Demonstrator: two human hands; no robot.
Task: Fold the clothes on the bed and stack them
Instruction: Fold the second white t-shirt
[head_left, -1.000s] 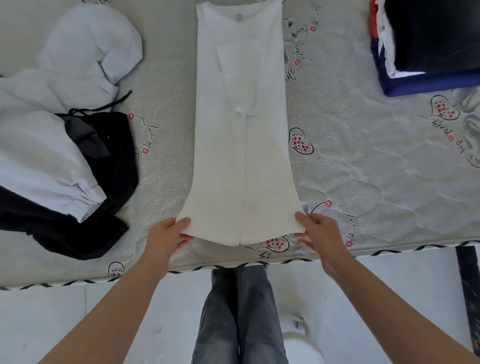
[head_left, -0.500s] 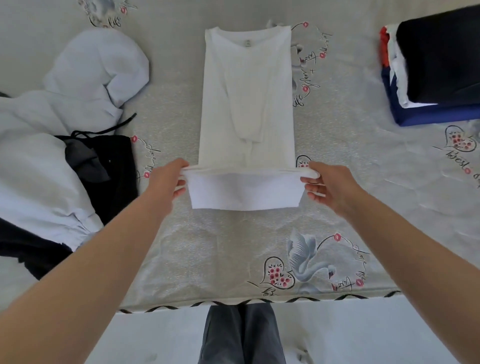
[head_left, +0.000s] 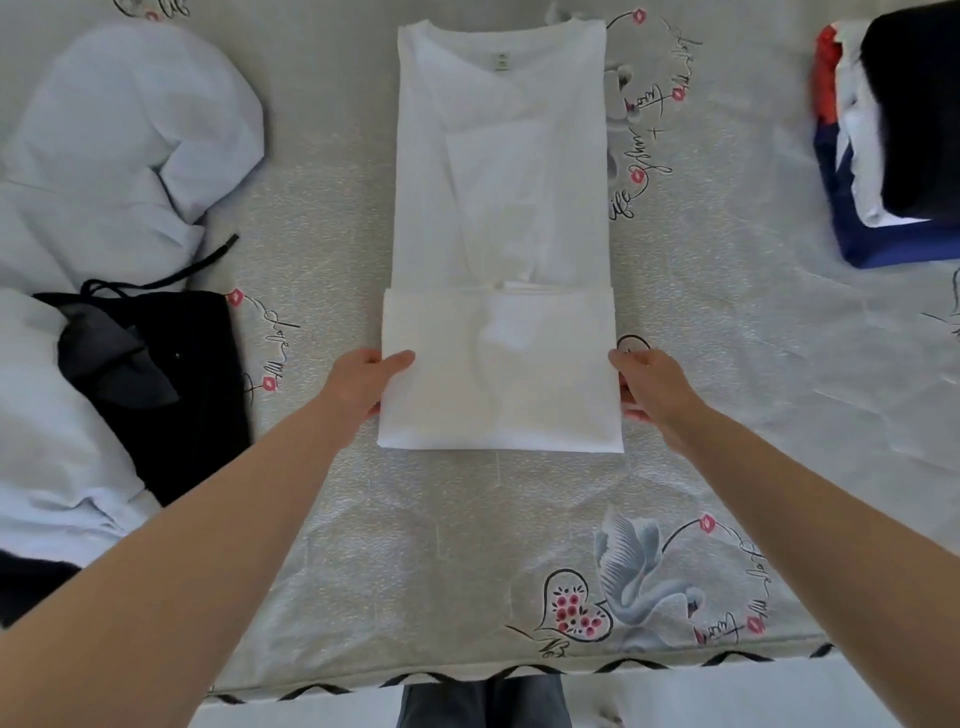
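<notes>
Head view: white shirt (head_left: 498, 218) lies mid-bed, near end doubled over. Left hand (head_left: 366, 382) and right hand (head_left: 649, 389) each pinch a side edge of that folded part. Risk: uneven lift skews the fold, and the tucked sleeve may slip out.

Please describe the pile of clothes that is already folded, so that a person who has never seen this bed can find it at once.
Look at the printed grey mattress and follow it to its far right corner. The folded stack lies there, right of the white shirt held by both hands. Unlike the loose white and black heap on the left, it has flat layers: black on top, then white, blue below.
</notes>
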